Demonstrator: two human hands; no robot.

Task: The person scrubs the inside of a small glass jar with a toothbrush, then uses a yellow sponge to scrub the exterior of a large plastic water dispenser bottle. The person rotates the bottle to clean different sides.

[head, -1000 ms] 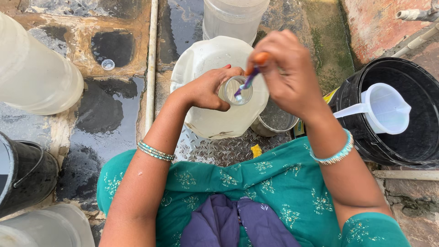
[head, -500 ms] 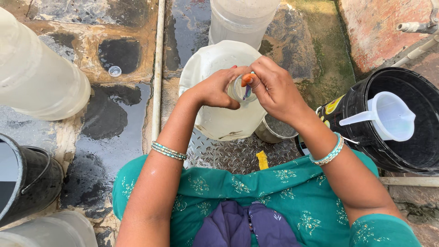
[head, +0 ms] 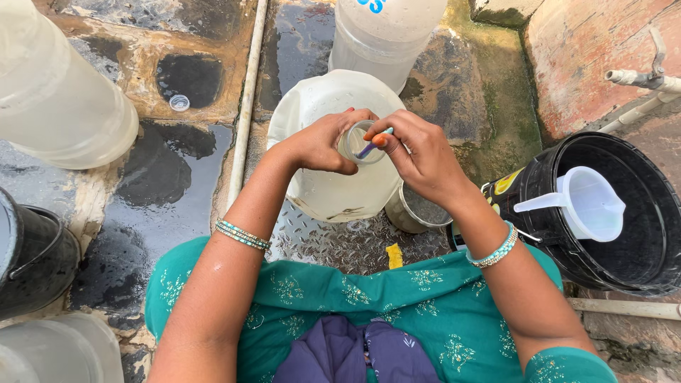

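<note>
Fingers of my left hand [head: 323,145] wrap closed around the neck of the big clear water jug [head: 333,181]; my right hand [head: 418,159] pinches a small blue-handled brush [head: 374,146] — tip inside the jug's mouth. Jug stands on wet floor [head: 163,170], black bucket [head: 638,262] nearby.

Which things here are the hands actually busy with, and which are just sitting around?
In use: left hand gripping the big jug's neck; right hand working a small brush into it.

Lying about: black bucket, white scoop, loose cap, steel cup.
</note>
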